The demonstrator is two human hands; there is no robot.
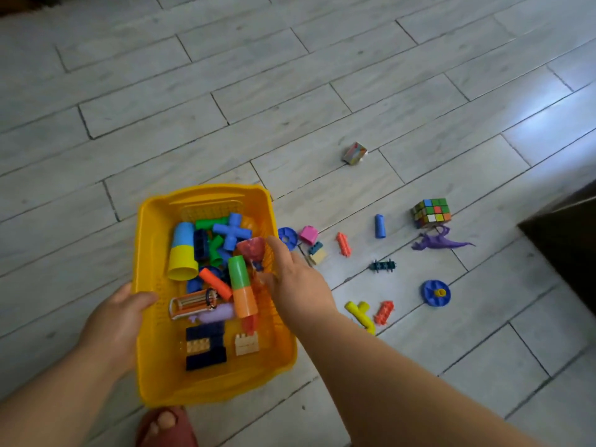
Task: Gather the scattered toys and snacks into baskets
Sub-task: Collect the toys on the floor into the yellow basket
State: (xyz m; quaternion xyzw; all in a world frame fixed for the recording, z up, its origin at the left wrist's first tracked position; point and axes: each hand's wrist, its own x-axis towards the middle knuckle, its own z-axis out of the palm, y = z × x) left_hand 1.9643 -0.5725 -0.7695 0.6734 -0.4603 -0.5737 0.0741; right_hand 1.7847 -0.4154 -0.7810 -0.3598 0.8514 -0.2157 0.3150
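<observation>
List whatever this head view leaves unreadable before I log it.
- Right hand: seen from the back over the yellow basket; its own fingers hide whether its grip holds a toy.
- Small box: too small and blurred to read its print.
- Dark furniture: cut off by the right edge.
- Slippered foot: cut off by the bottom edge.

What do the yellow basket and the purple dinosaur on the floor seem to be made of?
Yellow basket: probably rigid moulded plastic, slightly glossy; its walls show a grid of small holes. Purple dinosaur: likely plastic or rubber, matte-looking, one even colour; soft or hard cannot be told.
</observation>
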